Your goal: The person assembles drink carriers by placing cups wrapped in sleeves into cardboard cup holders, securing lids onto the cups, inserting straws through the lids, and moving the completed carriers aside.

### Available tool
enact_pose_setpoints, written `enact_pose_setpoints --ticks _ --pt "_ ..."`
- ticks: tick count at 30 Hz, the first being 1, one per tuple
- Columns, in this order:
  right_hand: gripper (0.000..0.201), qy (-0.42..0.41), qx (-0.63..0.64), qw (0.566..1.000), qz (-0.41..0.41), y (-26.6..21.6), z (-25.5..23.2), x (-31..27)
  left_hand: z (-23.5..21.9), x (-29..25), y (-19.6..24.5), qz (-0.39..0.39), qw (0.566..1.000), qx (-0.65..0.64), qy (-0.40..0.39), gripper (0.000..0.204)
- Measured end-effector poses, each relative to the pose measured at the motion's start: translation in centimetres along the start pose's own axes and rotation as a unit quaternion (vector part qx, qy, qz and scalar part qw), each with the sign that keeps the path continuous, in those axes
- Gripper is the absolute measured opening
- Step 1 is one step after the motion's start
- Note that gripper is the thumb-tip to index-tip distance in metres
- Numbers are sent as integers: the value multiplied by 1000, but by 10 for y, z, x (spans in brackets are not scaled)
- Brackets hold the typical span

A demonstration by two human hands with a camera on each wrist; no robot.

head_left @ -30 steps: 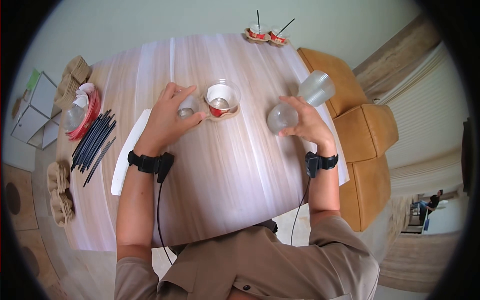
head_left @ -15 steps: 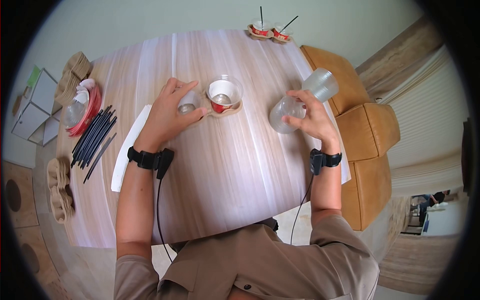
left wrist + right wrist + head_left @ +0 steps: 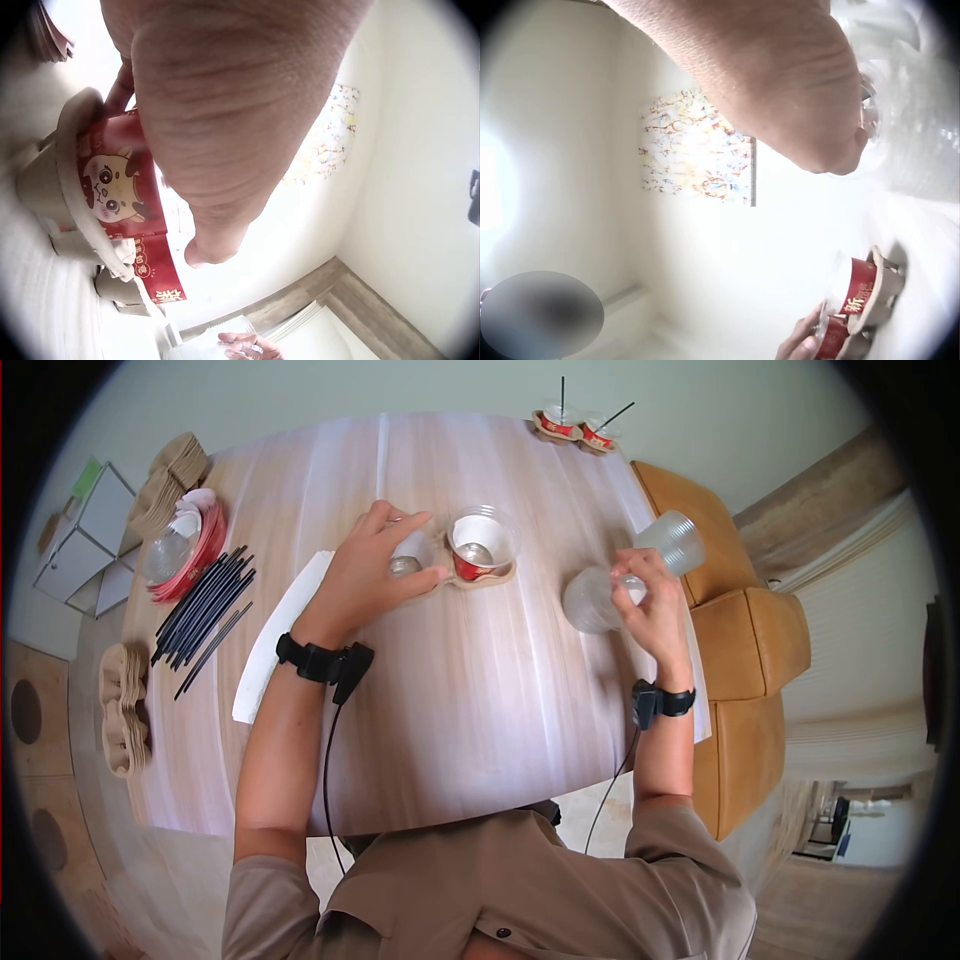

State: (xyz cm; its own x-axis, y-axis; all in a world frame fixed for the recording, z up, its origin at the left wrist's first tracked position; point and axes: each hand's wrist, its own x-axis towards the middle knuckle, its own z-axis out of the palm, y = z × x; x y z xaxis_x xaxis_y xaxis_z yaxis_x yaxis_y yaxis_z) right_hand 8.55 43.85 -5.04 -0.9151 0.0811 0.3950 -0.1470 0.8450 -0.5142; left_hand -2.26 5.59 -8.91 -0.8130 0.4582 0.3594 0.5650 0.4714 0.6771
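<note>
My left hand (image 3: 370,575) grips a clear cup (image 3: 407,562) in the left place of a brown carrier (image 3: 484,581), thumb and fingers round its sides. Beside it stands another clear cup (image 3: 483,538) with a red sleeve. The left wrist view shows the red sleeve (image 3: 116,180) with a cartoon face, beside my palm. My right hand (image 3: 655,605), fingers curled, pinches a thin clear piece, seemingly a lid, over a stack of clear lids (image 3: 588,603). A clear cup stack (image 3: 675,542) lies just behind. My palm hides most of the pinch in the right wrist view.
Black straws (image 3: 203,605), a red bowl (image 3: 211,550) with clear items, and stacked brown carriers (image 3: 123,710) lie at the left. Two cups with straws (image 3: 557,422) stand at the far edge. Orange seats (image 3: 750,635) are at the right.
My right fingers have closed from a wider hold over the lid stack into a pinch and lifted slightly. My left hand stays round the cup. The head view has shifted.
</note>
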Motion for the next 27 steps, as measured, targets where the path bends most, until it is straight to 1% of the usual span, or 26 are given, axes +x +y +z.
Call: enact_pose_setpoints --ticks 1,2,4,5,6,7,8,9,10,12,13,15,16,18,21,24,27 --pt "15 20 -9 998 -58 3 -3 5 0 0 -1 -2 1000 1 2 67" --pt "15 18 -8 998 -60 3 -5 10 1 -1 -3 6 1000 2 4 69" --pt "18 47 15 997 -66 -1 -11 22 2 0 -6 13 1000 3 7 70" --pt "21 60 52 992 -94 -5 -7 32 4 0 -7 29 999 20 15 72" --pt "21 59 52 992 -95 -12 -1 39 4 0 -8 44 998 37 23 73" --pt "24 27 166 984 -52 -25 7 46 5 0 -9 44 998 38 24 73" --pt "27 -5 278 961 -9 -35 17 53 4 0 -10 59 996 65 31 75" --pt "30 -41 316 948 6 -40 30 61 3 1 -10 75 992 93 38 77" --pt "30 -40 317 947 4 -43 46 69 2 1 -9 76 992 95 40 77" --pt "29 -118 399 905 93 -40 77 80 -1 3 -6 98 986 130 36 77" --pt "29 -117 400 905 88 -37 87 83 -2 4 -6 100 985 134 40 77" --pt "28 -133 387 906 112 -32 105 88 -1 3 -6 111 986 120 26 73" --pt "28 -134 388 905 109 -32 111 89 2 3 -7 110 986 122 28 73" --pt "29 -105 389 908 116 -31 121 89 7 2 -8 116 987 114 18 68" --pt "29 -101 381 914 96 -25 130 90 10 2 -8 123 985 120 19 66" --pt "28 -103 365 919 106 -38 128 86 9 2 -7 122 984 125 18 66" --pt "28 -101 369 918 106 -38 131 85 9 2 -6 118 985 127 18 66"
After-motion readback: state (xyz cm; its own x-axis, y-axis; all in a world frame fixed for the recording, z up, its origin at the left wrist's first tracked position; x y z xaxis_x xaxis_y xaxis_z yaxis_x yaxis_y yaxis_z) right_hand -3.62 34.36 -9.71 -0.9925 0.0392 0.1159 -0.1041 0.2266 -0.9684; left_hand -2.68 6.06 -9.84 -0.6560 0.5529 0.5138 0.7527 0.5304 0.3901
